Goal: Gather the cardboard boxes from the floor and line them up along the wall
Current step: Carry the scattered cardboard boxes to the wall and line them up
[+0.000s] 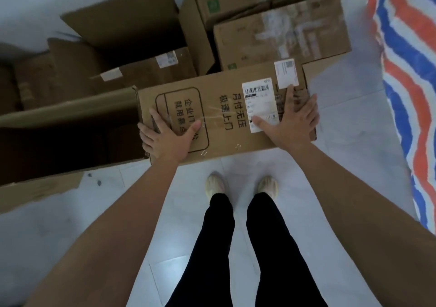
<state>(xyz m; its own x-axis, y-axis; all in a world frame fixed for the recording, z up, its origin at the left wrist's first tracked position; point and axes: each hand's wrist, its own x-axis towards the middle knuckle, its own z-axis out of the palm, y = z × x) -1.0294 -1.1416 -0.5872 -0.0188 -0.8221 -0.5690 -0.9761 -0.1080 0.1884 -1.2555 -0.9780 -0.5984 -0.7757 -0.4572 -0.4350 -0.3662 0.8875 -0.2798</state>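
A flat brown cardboard box (221,108) with black printed characters and white shipping labels lies in front of me, just beyond my feet. My left hand (168,134) lies on its left end, fingers spread, the outer fingers reaching over the left edge. My right hand (291,118) presses flat on the right end, fingers straight, partly over a label. More cardboard boxes stand behind it toward the white wall: an open box (132,23) with raised flaps and a taped box (283,33) at the right.
A long open box (47,141) with a dark inside lies at the left, touching the held box. A red, white and blue striped sheet (408,75) covers the right side. White floor tiles (354,141) surround my two feet.
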